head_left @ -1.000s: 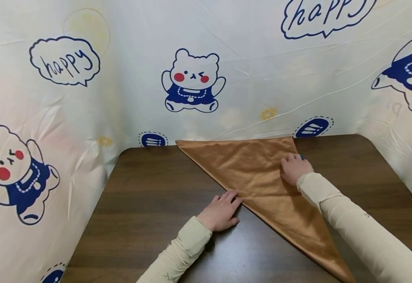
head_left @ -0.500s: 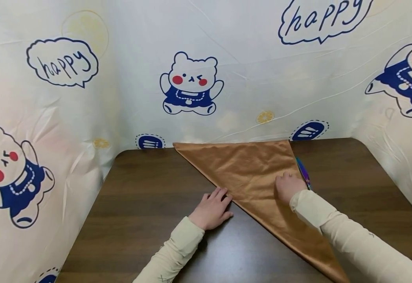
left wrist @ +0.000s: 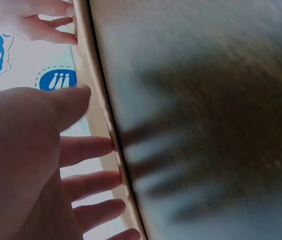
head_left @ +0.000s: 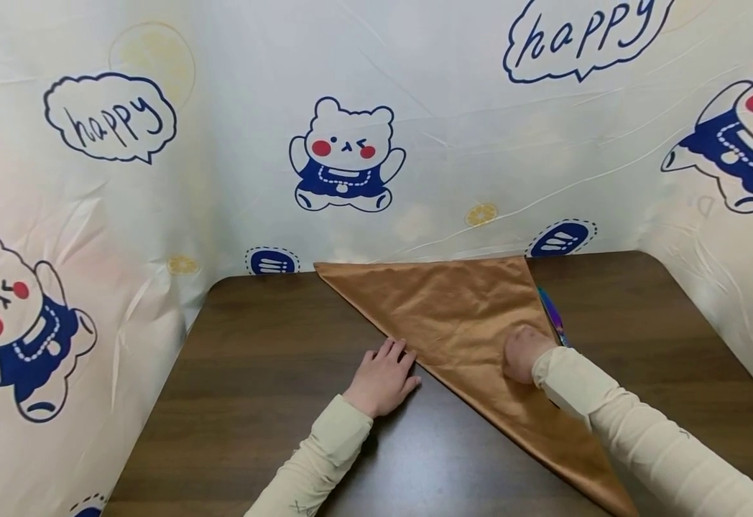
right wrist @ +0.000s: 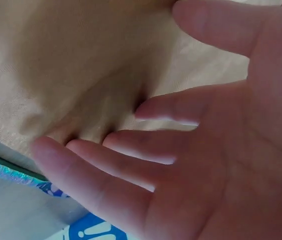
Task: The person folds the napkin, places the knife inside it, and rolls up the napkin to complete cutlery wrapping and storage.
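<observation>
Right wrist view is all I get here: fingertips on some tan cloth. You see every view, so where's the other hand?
Observer: The left hand has its fingertips at the long slanting edge of the cloth.
Operator: Thanks. What shape does it make overall?
Observer: Roughly a triangle in the head view, lying on the brown table.
Operator: And what's behind that?
Observer: A pale curtain, with a winking bear printed on it beyond the far edge.
</observation>
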Demonstrator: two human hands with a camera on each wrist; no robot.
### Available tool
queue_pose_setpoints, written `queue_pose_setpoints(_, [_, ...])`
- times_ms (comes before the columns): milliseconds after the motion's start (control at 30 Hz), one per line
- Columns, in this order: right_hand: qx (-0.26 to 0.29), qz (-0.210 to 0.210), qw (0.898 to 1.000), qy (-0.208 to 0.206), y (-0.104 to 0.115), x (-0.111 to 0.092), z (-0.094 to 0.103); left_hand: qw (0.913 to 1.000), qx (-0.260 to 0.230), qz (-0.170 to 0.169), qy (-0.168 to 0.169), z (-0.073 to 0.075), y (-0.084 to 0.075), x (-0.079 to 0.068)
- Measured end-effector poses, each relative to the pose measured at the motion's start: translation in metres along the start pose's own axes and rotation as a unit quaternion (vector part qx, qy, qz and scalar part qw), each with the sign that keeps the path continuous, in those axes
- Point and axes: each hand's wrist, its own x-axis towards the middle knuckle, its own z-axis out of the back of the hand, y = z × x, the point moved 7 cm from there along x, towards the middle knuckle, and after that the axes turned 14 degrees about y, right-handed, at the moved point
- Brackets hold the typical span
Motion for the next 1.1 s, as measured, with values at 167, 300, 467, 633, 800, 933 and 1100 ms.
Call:
queue_pose_setpoints(167, [0.048,-0.012,0.999,0.011,-0.01,0.002,-0.004,1.0,0.002,0.0,0.004,-0.001,0.0,-0.001])
queue_pose_setpoints(300, [0.049,-0.011,0.999,-0.008,-0.018,0.006,-0.005,1.0,-0.003,-0.002,0.008,0.0,0.001,-0.002])
queue_pose_setpoints(467, [0.05,-0.006,0.999,-0.019,-0.023,0.008,-0.007,0.9998,-0.007,-0.002,0.016,-0.002,0.003,-0.003])
queue_pose_setpoints(633, [0.05,-0.002,0.998,-0.025,-0.023,0.007,-0.008,0.9997,-0.014,-0.003,0.02,-0.002,0.003,-0.004])
queue_pose_setpoints(800, [0.046,-0.001,0.999,-0.029,-0.022,0.005,-0.007,0.9995,-0.019,-0.002,0.024,-0.003,0.003,-0.006])
queue_pose_setpoints(933, [0.039,0.002,0.999,-0.032,-0.02,0.003,-0.006,0.999,-0.024,0.003,0.037,-0.005,0.003,-0.008])
queue_pose_setpoints(1100, [0.038,0.006,0.999,-0.036,-0.017,0.0,-0.006,0.999,-0.02,0.005,0.039,-0.005,0.0,-0.013])
